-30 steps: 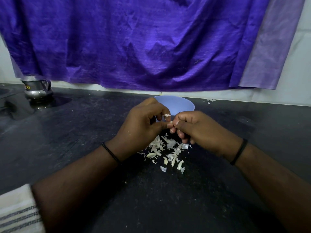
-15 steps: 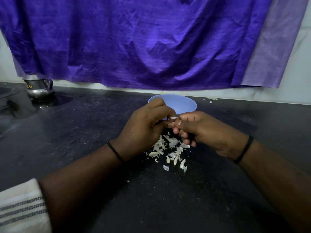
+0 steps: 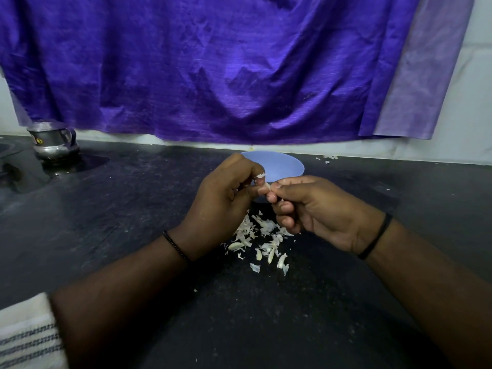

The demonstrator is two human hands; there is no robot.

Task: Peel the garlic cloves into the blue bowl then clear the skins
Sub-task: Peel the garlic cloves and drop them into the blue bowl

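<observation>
The blue bowl point(image 3: 282, 166) stands on the black counter point(image 3: 133, 222), just behind my hands; its inside is hidden from here. My left hand point(image 3: 223, 201) and my right hand point(image 3: 316, 209) meet in front of the bowl and pinch one small garlic clove point(image 3: 267, 186) between their fingertips. A bit of white skin point(image 3: 260, 176) sticks to my left forefinger. A heap of garlic skins and cloves point(image 3: 259, 241) lies on the counter below and between both hands.
A steel jug point(image 3: 52, 142) stands at the back left. A purple cloth point(image 3: 213, 67) hangs over the wall behind the counter. A few skin scraps point(image 3: 328, 158) lie by the wall at the back right. A striped white cloth point(image 3: 26, 334) shows at the bottom left.
Both hands stay together on the clove, their fingers working at it. A bit of skin now sticks to my left forefinger. The view has shifted slightly.
</observation>
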